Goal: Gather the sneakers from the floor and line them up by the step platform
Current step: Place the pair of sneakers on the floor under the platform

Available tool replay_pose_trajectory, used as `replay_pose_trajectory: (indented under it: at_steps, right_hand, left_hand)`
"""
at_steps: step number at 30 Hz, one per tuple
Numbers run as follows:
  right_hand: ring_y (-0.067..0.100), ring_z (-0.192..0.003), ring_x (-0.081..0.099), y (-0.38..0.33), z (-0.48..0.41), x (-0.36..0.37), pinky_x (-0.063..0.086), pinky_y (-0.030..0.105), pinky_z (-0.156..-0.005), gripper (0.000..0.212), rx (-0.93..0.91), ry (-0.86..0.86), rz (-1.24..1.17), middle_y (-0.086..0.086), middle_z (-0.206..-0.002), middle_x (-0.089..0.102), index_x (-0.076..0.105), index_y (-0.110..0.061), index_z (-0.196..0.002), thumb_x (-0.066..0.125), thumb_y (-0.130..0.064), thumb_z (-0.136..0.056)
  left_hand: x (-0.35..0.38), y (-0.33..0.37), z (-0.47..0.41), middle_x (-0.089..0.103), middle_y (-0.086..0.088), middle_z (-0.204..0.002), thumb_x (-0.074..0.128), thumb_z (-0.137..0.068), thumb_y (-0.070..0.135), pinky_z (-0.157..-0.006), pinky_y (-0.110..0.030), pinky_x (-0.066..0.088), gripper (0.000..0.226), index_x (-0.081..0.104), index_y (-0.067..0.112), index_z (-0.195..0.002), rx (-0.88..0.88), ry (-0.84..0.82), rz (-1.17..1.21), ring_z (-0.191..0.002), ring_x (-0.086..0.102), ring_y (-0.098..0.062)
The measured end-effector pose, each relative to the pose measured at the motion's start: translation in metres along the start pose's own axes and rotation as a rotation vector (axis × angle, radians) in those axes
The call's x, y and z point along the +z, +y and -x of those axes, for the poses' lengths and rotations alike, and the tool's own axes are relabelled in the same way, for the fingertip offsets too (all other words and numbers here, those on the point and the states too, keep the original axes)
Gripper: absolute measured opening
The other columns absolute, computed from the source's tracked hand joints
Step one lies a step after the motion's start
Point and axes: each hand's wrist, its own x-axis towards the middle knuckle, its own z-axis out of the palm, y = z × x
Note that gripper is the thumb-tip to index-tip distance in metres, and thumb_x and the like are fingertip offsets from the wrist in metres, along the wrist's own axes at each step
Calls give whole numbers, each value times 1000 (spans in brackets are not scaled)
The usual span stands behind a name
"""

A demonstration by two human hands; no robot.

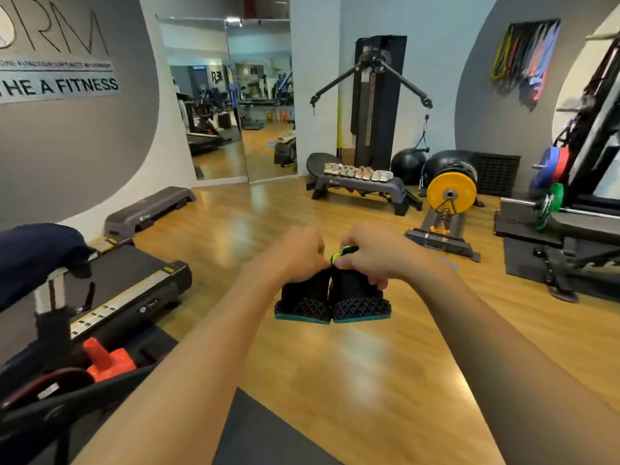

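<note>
I hold a pair of black sneakers with lattice soles and teal bottoms out in front of me, above the wooden floor. My left hand [298,255] grips the left sneaker [303,302] at its top. The right sneaker [360,302], with a green tab, hangs from the grip of my right hand [367,253]. The two shoes hang side by side, touching. Far ahead, a grey step platform [365,189] carries a row of several light-coloured sneakers [359,171] along its top.
A treadmill [127,290] stands at my left. A second grey step [147,209] lies along the left wall. Behind the far platform are a cable machine [375,102] and black exercise balls [407,166]. A barbell with a yellow plate [451,193] and a rack [587,196] fill the right.
</note>
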Motion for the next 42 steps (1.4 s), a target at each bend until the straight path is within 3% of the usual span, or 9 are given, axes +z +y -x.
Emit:
replay_pose_trajectory:
  at_steps: [4,13,17,21,26,30,34,38,42]
  right_hand:
    - [20,-41,63,25,-92,-14,43,22,-36,22,8,-2,-6,8,-51,62,61,-7,-86,58,-27,-92]
    - [25,-50,66,54,-306,-39,46,25,-38,21,9,-33,4,12,-61,65,57,-14,-77,59,-28,-92]
    - [26,-51,67,62,-410,-58,46,23,-36,17,47,-23,26,15,-68,68,55,-16,-79,60,-25,-92]
    - [24,-49,67,83,-508,-77,48,24,-37,11,92,29,28,13,-68,69,56,-17,-86,60,-26,-91]
    - [23,-46,66,129,-618,-93,48,25,-36,10,141,70,4,13,-68,68,56,-20,-84,59,-25,-91]
    - [21,-42,64,171,-716,-104,44,23,-36,30,176,79,14,7,-58,63,48,-28,-63,61,-26,-90]
    - [22,-46,65,212,-821,-116,44,22,-36,25,192,67,-24,8,-64,64,54,-25,-65,62,-25,-89]
    - [23,-51,68,235,-926,-127,47,23,-38,18,193,46,-48,10,-68,68,59,-21,-73,60,-26,-90]
    - [24,-56,69,263,-1040,-132,55,29,-46,11,214,32,-96,10,-72,69,61,-18,-85,60,-27,-91]
  left_hand:
    - [-8,-30,-88,64,-10,-80,63,-90,25,-64,-33,44,23,72,3,-91,16,-14,26,-79,59,-25]
    - [-33,-122,-288,51,1,-62,61,-91,26,-53,-28,33,22,70,6,-85,56,-14,1,-69,51,-19]
    - [-50,-164,-391,54,-5,-66,61,-90,25,-54,-29,34,25,68,2,-82,97,-3,14,-70,50,-22]
    - [-65,-194,-500,54,-5,-69,61,-90,25,-60,-29,35,23,65,8,-75,149,27,5,-73,49,-24]
    - [-62,-224,-632,49,0,-59,62,-89,30,-52,-31,32,38,49,17,-55,194,7,-3,-67,50,-24]
    - [-56,-247,-737,50,-1,-61,63,-87,36,-56,-31,37,37,54,14,-59,206,-17,20,-69,52,-26]
    - [-54,-275,-845,55,-2,-63,63,-87,35,-56,-31,38,30,65,9,-72,196,-65,28,-72,56,-27]
    - [-62,-313,-947,54,-3,-67,61,-86,32,-61,-32,43,27,56,17,-65,154,-63,35,-77,57,-29]
    - [-64,-360,-1054,54,-4,-66,61,-87,30,-63,-34,45,25,60,12,-70,142,-72,51,-78,58,-31]
